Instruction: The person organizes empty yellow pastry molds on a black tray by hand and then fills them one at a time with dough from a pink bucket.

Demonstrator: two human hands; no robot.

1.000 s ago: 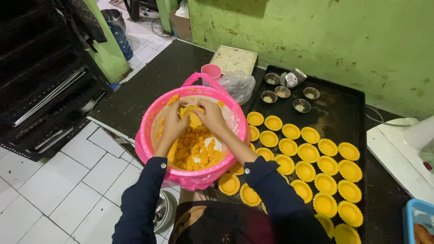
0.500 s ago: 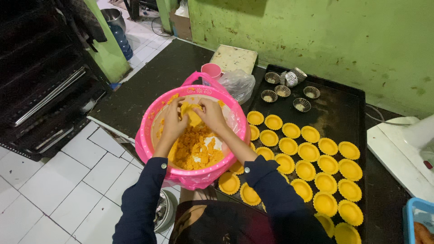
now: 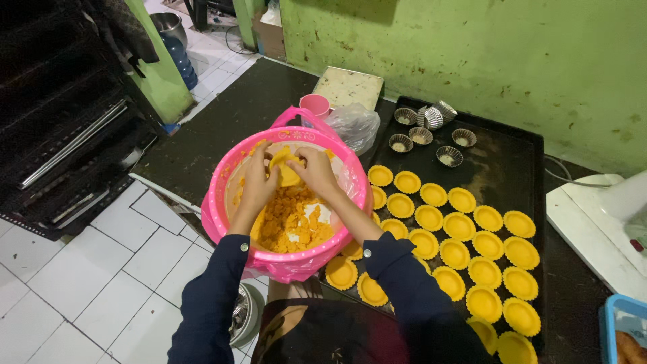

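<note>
I see a clear plastic bag (image 3: 356, 126) and a pink cup (image 3: 315, 106) behind the pink bowl (image 3: 222, 202); a flat beige box (image 3: 348, 87) sits at the wall. Yellow dough piece (image 3: 286, 168) is over the bowl, pinched between both hands. Left hand (image 3: 259, 178) and right hand (image 3: 315, 168) are both closed on it, fingers curled, forearms angled in. Filled tart moulds (image 3: 458, 226) are on the black tray (image 3: 519, 145) to the right.
</note>
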